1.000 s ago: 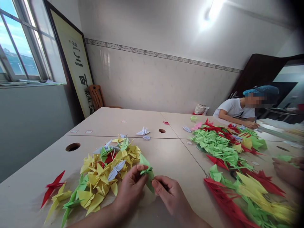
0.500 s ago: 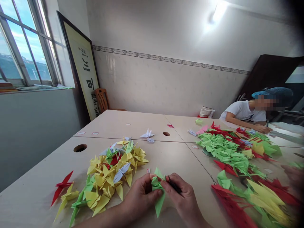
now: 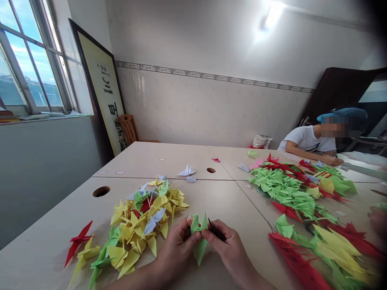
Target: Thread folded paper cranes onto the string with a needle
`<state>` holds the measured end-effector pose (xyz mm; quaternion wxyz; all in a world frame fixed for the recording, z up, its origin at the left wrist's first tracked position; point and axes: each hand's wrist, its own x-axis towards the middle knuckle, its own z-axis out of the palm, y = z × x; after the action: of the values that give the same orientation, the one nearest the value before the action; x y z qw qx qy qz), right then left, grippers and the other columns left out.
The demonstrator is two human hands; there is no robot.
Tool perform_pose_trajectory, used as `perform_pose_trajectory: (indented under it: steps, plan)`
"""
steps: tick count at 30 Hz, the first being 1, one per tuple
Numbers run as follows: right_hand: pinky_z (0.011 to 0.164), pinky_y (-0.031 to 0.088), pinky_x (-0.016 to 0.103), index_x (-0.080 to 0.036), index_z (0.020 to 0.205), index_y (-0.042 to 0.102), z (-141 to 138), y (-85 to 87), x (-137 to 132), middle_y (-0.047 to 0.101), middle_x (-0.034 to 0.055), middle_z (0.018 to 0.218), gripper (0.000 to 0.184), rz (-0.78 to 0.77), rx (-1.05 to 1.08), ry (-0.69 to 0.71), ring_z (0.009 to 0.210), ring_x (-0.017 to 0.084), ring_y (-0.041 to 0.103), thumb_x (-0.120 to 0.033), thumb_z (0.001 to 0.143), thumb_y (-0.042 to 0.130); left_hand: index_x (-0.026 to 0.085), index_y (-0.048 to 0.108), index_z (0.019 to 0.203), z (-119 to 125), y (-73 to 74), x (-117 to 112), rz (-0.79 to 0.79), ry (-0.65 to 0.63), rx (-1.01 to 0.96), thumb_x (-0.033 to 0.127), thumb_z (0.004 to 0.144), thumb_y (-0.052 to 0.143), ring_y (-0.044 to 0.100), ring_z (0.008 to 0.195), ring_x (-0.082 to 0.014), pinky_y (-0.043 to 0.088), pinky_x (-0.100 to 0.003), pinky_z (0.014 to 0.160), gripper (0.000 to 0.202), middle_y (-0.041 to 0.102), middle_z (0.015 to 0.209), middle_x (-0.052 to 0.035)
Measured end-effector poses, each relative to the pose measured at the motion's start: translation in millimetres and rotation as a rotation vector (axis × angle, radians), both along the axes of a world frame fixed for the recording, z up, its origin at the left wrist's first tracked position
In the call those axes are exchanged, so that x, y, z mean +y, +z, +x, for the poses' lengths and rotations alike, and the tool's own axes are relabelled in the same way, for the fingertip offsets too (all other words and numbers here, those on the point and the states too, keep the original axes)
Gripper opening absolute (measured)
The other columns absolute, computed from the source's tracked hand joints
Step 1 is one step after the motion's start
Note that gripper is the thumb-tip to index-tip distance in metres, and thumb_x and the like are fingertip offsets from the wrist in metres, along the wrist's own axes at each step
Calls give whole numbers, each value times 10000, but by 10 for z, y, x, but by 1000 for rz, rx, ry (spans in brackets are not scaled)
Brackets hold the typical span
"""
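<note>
Head view:
- left hand: grip pinches the green paper crane
- right hand: grip pressed together on a black pointed tool, beside the crane
- crane's top points stand more upright than earlier

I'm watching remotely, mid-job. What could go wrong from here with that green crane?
The dark pointed tool in the right hand sits against the green paper crane, so it might crease or tear the paper. The left hand works close beside the heap of yellow cranes, so a slip could scatter them.
</note>
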<state>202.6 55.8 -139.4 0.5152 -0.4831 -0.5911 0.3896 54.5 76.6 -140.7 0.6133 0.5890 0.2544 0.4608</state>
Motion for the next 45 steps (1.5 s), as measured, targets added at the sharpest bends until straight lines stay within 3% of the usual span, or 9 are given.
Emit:
perform_pose_trajectory:
  steps: [8,12,18,22,26,30,34,39,45]
  plan:
    - [569,373,215,-158,811,632,-31,53,-50,515,0,698,218,30,-10,40,630,129,460,-363,742,615,154,538,752,-4,15,-18,-8,40,-2,370,748,602,492,732,-137,409,-243,701,225,539,748,-17]
    - [570,372,215,-159,691,653,-20,0,-16,472,-5,681,208,80,-26,9,628,125,458,-359,737,623,156,554,745,-1,40,-2,2,51,21,378,735,613,480,712,-130,395,-236,688,229,530,729,-2]
    - [570,369,210,-158,684,627,-22,3,-43,455,-10,697,199,104,37,-7,632,114,451,-345,751,610,151,560,711,7,94,-9,-34,27,14,406,707,634,444,639,-108,370,-214,622,265,504,666,16]
    - [541,374,211,-170,836,631,-53,45,-58,500,-11,687,259,20,188,4,606,113,466,-404,726,625,149,534,674,19,107,-28,-93,48,-43,415,683,657,429,611,-97,361,-206,602,293,489,630,20]
    - [348,228,186,-163,826,602,-77,72,-20,420,-66,503,388,-242,380,-153,369,54,300,-512,659,639,155,524,724,-1,98,-67,-144,-12,-68,406,678,665,457,650,-113,374,-216,604,292,520,698,-4]
    - [305,117,172,-165,673,536,-80,92,0,341,-97,429,378,-423,435,-114,323,29,201,-519,621,657,154,521,740,-31,89,-104,-90,-117,23,381,719,632,468,676,-127,379,-232,615,253,528,713,-19]
    - [322,125,165,-158,607,514,-88,127,-15,367,-96,424,346,-430,481,-62,337,21,231,-429,551,722,166,516,824,-19,80,-115,-57,-129,74,383,737,610,496,745,-150,396,-257,664,252,541,776,-37]
    - [328,117,180,-171,567,459,-89,152,-16,318,-109,394,355,-338,509,-118,328,21,194,-425,575,708,197,335,1181,10,23,-74,-77,-1,154,437,754,568,485,665,-130,371,-240,593,543,524,743,-12]
    - [341,119,183,-177,572,421,-57,95,14,282,-110,415,384,-254,487,-164,356,29,197,-449,612,688,153,370,1152,10,-7,-41,-37,44,248,434,747,567,396,554,-96,293,-213,515,530,437,609,44]
